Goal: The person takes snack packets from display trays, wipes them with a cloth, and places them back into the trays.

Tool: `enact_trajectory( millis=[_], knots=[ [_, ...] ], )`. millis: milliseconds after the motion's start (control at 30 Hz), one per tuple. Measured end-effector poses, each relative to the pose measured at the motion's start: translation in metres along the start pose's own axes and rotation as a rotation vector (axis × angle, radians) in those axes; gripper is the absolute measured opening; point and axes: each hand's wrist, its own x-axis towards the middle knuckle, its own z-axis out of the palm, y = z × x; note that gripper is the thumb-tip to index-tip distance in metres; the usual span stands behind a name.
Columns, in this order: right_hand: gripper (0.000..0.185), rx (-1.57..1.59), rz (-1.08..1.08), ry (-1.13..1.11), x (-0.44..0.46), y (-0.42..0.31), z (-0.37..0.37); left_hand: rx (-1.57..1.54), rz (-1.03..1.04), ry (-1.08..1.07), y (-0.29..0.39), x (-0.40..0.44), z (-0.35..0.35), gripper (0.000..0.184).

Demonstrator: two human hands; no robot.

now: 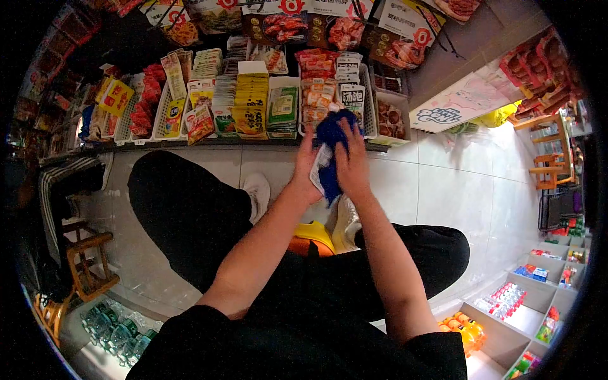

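Note:
In the head view, my left hand (305,166) is closed on a white packet (320,166) with small print, its front partly covered. My right hand (353,163) grips a dark blue cloth (330,130) and presses it against the packet. Both hands are above the tiled floor, just in front of the low snack display. Behind them stands a white basket (369,104) of orange and white snack packets (318,95). To its left are green packs (283,106) and a stack of yellow packets (251,98).
Beneath my arms is a yellow and orange stool (313,237). A pink and white carton (453,104) stands on the right. Water bottles (117,332) lie at lower left and orange drink bottles (465,332) at lower right. Wooden chairs (92,263) flank the left side.

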Motion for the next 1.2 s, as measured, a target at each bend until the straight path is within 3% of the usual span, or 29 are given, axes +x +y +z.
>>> enact_trajectory(
  millis=[167,267,367,433,633,733,767,867,900,1000,1100,1200],
  knots=[
    [0.044,0.166,0.186,0.127,0.006,0.017,-0.002,0.175,-0.087,0.123,-0.001,0.003,-0.010,0.066],
    [0.044,0.101,0.452,0.076,0.010,0.021,-0.005,0.268,-0.036,0.134,-0.003,0.003,-0.011,0.067],
    [0.046,0.250,0.614,0.126,0.014,0.066,0.000,0.324,-0.057,0.196,-0.007,-0.010,0.012,0.064],
    [0.046,0.162,0.611,0.119,0.015,0.046,-0.010,0.272,-0.122,0.115,-0.002,0.000,-0.002,0.060],
    [0.050,0.181,0.393,0.057,-0.012,-0.004,0.018,0.312,0.009,0.281,0.012,0.014,-0.012,0.056],
    [0.051,0.109,0.224,0.023,-0.032,-0.032,0.030,0.250,0.103,0.119,0.023,0.025,-0.030,0.054],
    [0.051,0.060,0.158,0.009,-0.035,-0.039,0.031,0.258,0.250,0.073,0.024,0.029,-0.035,0.054],
    [0.052,0.082,0.069,0.051,-0.034,-0.037,0.033,0.216,0.214,0.051,0.015,0.012,-0.013,0.055],
    [0.051,0.110,0.084,0.053,-0.027,-0.034,0.029,0.214,0.194,0.010,0.015,0.018,-0.021,0.058],
    [0.049,0.137,0.183,0.161,-0.007,-0.011,0.018,0.270,0.080,0.182,0.002,0.001,0.002,0.063],
    [0.047,0.476,0.385,0.219,-0.003,0.023,0.020,0.279,-0.021,0.236,-0.002,0.009,-0.011,0.066],
    [0.050,0.362,0.613,0.259,-0.002,0.033,0.024,0.246,-0.029,0.184,-0.004,0.014,-0.019,0.066]
  ],
)
